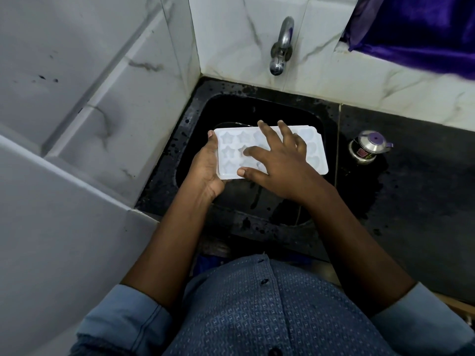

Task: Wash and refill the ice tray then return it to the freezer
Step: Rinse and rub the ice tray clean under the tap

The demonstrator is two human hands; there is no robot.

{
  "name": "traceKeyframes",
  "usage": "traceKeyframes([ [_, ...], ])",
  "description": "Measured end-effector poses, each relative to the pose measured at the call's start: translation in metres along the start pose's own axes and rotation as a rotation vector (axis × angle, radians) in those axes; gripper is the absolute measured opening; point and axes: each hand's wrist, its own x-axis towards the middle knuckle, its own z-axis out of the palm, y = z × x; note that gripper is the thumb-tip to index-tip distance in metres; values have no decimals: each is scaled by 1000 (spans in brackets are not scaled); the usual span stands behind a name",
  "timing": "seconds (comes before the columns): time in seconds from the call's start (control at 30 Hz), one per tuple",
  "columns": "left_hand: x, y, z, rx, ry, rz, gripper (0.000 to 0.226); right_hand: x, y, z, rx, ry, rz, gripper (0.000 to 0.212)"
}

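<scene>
A white plastic ice tray (317, 155) with star and heart moulds is held level over the black sink (195, 119). My left hand (205, 173) grips its left end from underneath, thumb on the rim. Spread flat on top of the tray lies my right hand (280, 160), fingers apart and fingertips resting in the moulds; it hides the tray's middle. A chrome tap (281, 50) juts from the tiled wall above the sink; no water runs from it.
A small steel pot with a purple lid (368, 147) stands on the wet black counter (411, 201) right of the sink. White marble-pattern tile walls (102, 98) close in the left and back. Purple cloth (416, 29) hangs at the top right.
</scene>
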Motion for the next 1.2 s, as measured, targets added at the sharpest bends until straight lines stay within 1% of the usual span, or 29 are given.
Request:
traceKeyframes([
  [0.17,0,-1,3,-15,-31,-25,77,1,-1,-2,-3,-2,6,56],
  [0.33,-1,3,2,-20,-39,-16,74,1,0,0,13,12,-10,56],
  [0.63,0,6,4,-21,-48,-22,75,3,1,-1,15,14,-6,53],
  [0.83,5,3,5,-2,-4,-19,75,6,2,0,-13,1,5,56],
  [1.0,7,2,6,1,-7,-15,77,7,1,1,-31,-24,16,61],
  [1.13,5,1,8,-5,-20,-34,78,8,-1,-4,10,37,10,53],
  [1.2,5,2,8,-12,-35,-49,79,8,-1,-4,9,51,10,53],
])
